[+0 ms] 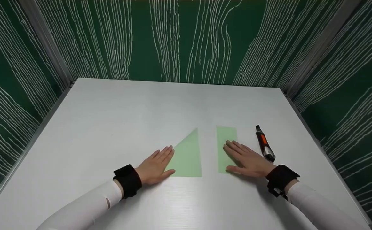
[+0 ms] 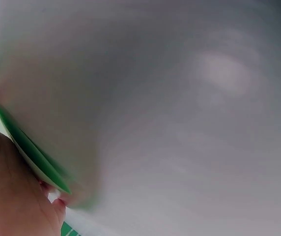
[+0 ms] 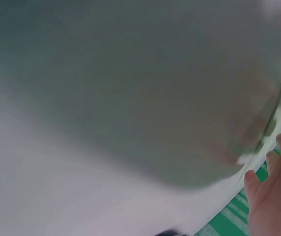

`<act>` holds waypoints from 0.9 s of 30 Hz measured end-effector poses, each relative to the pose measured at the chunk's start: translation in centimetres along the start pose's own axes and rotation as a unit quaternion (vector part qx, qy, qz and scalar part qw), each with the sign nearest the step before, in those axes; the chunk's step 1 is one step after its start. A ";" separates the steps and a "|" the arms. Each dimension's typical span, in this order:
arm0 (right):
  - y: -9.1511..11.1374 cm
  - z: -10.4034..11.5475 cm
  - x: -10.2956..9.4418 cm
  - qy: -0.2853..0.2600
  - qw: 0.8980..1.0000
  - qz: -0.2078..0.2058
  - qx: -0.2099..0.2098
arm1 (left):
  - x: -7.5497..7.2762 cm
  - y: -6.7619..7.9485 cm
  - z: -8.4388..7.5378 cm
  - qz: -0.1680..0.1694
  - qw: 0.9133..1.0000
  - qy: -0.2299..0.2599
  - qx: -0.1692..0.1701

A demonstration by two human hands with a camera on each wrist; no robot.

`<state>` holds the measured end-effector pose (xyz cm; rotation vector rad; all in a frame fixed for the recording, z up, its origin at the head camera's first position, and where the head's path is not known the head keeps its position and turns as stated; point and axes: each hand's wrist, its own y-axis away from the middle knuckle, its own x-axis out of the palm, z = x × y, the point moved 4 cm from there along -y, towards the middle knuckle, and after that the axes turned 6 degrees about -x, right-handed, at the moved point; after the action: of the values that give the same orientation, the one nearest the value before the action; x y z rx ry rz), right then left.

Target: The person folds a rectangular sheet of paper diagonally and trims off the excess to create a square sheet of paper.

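My left hand (image 1: pixel 156 165) lies with straight fingers on the left side of a light green sheet of paper (image 1: pixel 188 159), covering its left corner. That sheet has a slanted upper edge and a straight right edge. To its right, across a narrow gap, is a green paper strip (image 1: pixel 226 136). My right hand (image 1: pixel 249 160) reaches over the strip's lower right part, fingers extended and thumb near its bottom edge. In the left wrist view the green paper (image 2: pixel 30 147) bows slightly by the palm. A black and orange utility knife (image 1: pixel 264 143) lies just beyond the right hand.
The white table (image 1: pixel 125 108) extends under everything. Green walls with white wavy lines (image 1: pixel 192 41) stand along its back and sides, with grey metal posts (image 1: pixel 46 38) at the corners. Black bands (image 1: pixel 128 181) circle both wrists.
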<state>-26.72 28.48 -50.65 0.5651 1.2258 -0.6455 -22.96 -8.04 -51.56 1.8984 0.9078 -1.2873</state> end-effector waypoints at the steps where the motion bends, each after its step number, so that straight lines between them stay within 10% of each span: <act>1: -0.3 0.4 0.0 0.002 1.000 0.003 -0.001 | 0.0 0.0 0.0 -0.002 1.000 0.000 0.001; 27: -6.8 10.3 2.1 -0.023 0.996 0.060 -0.060 | -1.4 0.2 -1.1 0.004 1.000 -0.004 -0.015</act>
<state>-24.33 16.20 -50.48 0.5161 1.1708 -0.4783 -22.64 -7.44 -49.88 1.8716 0.9099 -1.2696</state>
